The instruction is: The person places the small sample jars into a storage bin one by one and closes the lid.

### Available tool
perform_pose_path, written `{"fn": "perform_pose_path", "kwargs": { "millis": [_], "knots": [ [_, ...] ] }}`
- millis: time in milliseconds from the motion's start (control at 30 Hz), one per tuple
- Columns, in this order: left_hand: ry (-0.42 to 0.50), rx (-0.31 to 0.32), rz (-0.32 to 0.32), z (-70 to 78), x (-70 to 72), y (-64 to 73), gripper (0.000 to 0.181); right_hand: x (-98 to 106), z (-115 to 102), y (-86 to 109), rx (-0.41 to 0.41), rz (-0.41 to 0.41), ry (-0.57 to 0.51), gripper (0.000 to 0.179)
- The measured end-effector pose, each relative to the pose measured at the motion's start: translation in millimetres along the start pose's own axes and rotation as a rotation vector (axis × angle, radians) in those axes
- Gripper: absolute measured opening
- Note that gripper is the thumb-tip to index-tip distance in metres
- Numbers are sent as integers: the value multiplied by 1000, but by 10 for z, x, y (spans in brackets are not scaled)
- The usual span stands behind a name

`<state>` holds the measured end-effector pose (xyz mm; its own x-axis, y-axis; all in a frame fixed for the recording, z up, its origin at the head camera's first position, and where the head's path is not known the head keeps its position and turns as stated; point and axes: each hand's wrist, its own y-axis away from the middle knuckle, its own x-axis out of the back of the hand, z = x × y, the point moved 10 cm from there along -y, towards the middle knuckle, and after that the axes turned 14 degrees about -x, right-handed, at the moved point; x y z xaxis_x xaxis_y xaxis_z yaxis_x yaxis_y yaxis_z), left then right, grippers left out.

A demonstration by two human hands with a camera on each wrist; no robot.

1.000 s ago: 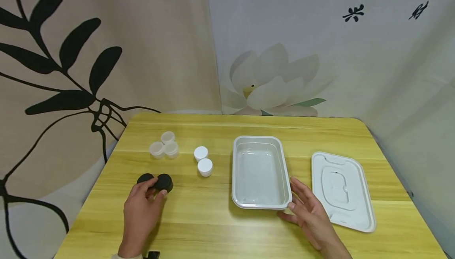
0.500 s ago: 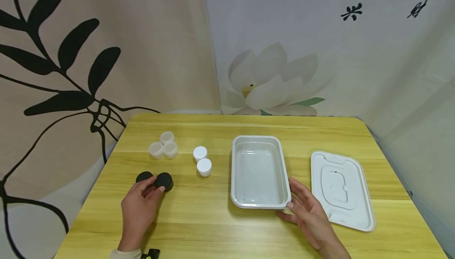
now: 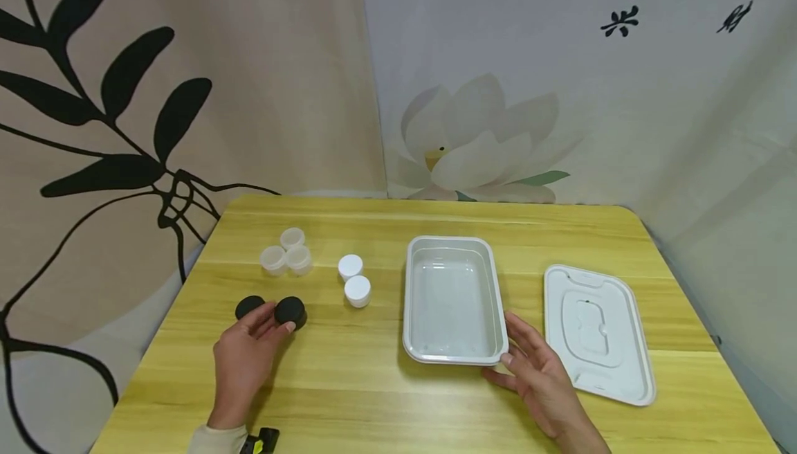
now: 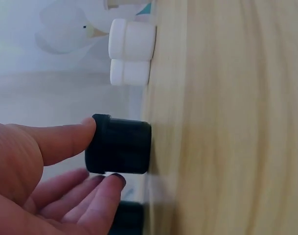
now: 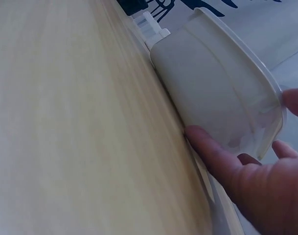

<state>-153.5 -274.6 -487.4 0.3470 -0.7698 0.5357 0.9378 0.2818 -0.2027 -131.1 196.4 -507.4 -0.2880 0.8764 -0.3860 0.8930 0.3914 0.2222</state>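
In the head view, my left hand (image 3: 245,360) pinches a small black lidded jar (image 3: 290,312) between thumb and fingers. The left wrist view shows this jar (image 4: 122,145) upright on the table. Just left of it stands a second black jar (image 3: 249,305), partly behind my fingers. My right hand (image 3: 542,381) touches the near right corner of a white rectangular plastic box (image 3: 456,359), which is uncovered. Seen from the right wrist, the thumb lies at the box's rim (image 5: 256,58) and the other fingers extend low along its side.
Two white jars (image 3: 358,291) stand left of the box. Behind the black jars, three translucent jars (image 3: 298,259) are grouped. A flat white lid (image 3: 598,336) lies right of the box. The wooden table (image 3: 373,412) ends before a printed curtain (image 3: 299,80).
The pinched black jar has shifted slightly right and away from me, and the gap between the two black jars has widened. My right hand stays at the box.
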Motion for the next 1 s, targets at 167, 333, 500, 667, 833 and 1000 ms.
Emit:
{"fn": "perform_pose_path", "kwargs": {
  "millis": [167, 333, 500, 667, 833, 1000],
  "knots": [
    [101, 100, -111, -174, -107, -12, 69, -10, 11, 5, 1, -7, 1, 65],
    [189, 178, -172, -295, -185, -8, 70, -12, 12, 3, 2, -9, 3, 65],
    [215, 166, -165, -293, -208, -44, 67, 0, 14, -12, -5, 8, 2, 65],
    [229, 159, -156, -276, -216, -40, 67, -2, 12, -24, -10, 27, 0, 67],
    [241, 161, -130, -282, -214, -36, 63, -45, -18, -30, 23, -3, -8, 67],
    [253, 159, -120, -262, -232, -34, 61, -53, 0, -27, 22, 12, -35, 70]
  ]
}}
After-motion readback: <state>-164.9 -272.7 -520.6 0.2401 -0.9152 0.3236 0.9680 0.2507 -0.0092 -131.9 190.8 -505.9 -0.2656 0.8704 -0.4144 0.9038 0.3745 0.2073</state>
